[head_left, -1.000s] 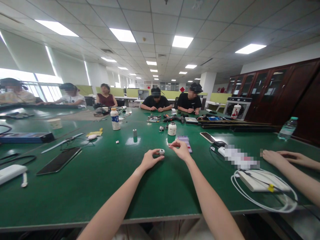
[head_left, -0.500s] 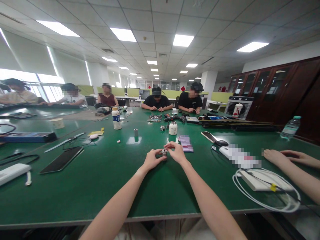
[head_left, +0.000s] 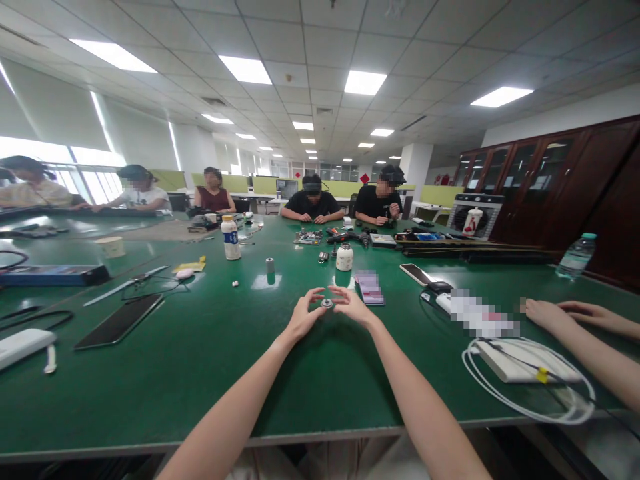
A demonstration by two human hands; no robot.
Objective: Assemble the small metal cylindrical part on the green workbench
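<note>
A small round metal part (head_left: 327, 303) with a darker centre is between my two hands, above the green table (head_left: 300, 373) or resting on it; I cannot tell which. On its left side is my left hand (head_left: 305, 315), fingers spread and curved, thumb tip close to the part. My right hand (head_left: 349, 305) mirrors it on the right, with its fingers apart and its thumb near the part's edge. Whether either thumb touches the metal is unclear. Farther off to the left, a grey metal cylinder (head_left: 270, 265) stands upright.
Ahead stand a white jar (head_left: 345, 257) and a milk bottle (head_left: 231, 238). A purple packet (head_left: 369, 288) lies beyond my right hand, a dark tablet (head_left: 120, 321) to the left. Rightward are a phone (head_left: 416, 273), a coiled white cable (head_left: 520, 420) and a neighbour's hands (head_left: 547, 315).
Half a second ago my fingers were closed around the metal part, which showed a taller side. Now both hands have opened apart, and only its flat round top shows.
</note>
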